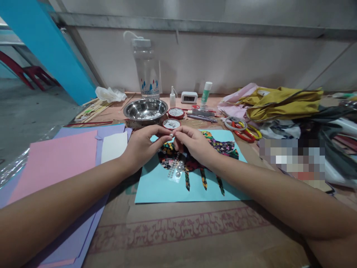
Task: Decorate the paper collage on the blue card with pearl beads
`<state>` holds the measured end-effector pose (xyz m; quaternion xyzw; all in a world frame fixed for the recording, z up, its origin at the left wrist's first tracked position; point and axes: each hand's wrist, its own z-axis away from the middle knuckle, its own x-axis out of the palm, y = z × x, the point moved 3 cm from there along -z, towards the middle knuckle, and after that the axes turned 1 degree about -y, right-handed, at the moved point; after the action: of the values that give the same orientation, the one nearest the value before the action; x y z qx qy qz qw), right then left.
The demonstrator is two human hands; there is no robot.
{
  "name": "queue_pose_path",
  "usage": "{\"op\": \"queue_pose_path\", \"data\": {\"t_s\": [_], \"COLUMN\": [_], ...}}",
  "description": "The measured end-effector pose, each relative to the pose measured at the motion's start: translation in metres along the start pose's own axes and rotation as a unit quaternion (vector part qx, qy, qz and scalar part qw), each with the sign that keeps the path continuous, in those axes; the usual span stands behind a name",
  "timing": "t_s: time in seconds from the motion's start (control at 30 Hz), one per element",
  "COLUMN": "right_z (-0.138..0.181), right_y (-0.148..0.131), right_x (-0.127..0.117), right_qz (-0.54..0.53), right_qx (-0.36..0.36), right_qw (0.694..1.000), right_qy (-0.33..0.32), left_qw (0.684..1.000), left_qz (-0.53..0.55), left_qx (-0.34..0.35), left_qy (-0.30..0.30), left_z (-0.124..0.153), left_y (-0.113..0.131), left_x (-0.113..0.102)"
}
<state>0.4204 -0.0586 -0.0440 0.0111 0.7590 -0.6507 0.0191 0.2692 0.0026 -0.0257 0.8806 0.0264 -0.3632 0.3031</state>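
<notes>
My left hand [143, 145] is closed in a pinch, with a small white pearl bead [171, 135] at its fingertips. Right beside it, the thumb and index finger of my right hand [193, 143] are pressed together, touching or nearly touching the left fingertips. A clear sheet of pearl stickers [176, 172] extends below the curled fingers of my right hand, which appear to hold its hidden upper end. Under both hands lies light blue paper [161, 191] bearing a dark, colourfully patterned cut-out [223, 146] with several narrow strips [204, 179]. My hands hide part of the cut-out.
Pink paper [63, 158] lies on purple sheets at left. Behind my hands stand a metal bowl [145, 111], red-rimmed dishes [176, 112], a small glue bottle [172, 99], a glue stick [206, 92] and a water bottle [147, 70]. Scissors [242, 132] and cloth [284, 102] are at right.
</notes>
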Motion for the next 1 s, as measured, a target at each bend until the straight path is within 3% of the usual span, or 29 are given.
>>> {"op": "queue_pose_path", "data": {"t_s": [0.17,0.47,1.0], "right_z": [-0.0005,-0.0008,0.0], "right_y": [0.0031,0.0022,0.0014], "right_x": [-0.0018,-0.0038,-0.0019], "right_qz": [-0.015,0.003,0.065], "right_qx": [-0.004,0.027,0.007], "right_qw": [1.0,1.0,0.998], "right_qy": [-0.01,-0.001,0.008], "left_qw": [1.0,0.995,0.99], "left_qz": [0.018,-0.044,-0.076], "left_qx": [-0.026,0.085,0.116], "left_qy": [0.005,0.024,0.032], "left_z": [-0.0006,0.0023,0.0023], "left_y": [0.0002,-0.0002,-0.0023], "left_x": [-0.0014,0.0004,0.0009]}}
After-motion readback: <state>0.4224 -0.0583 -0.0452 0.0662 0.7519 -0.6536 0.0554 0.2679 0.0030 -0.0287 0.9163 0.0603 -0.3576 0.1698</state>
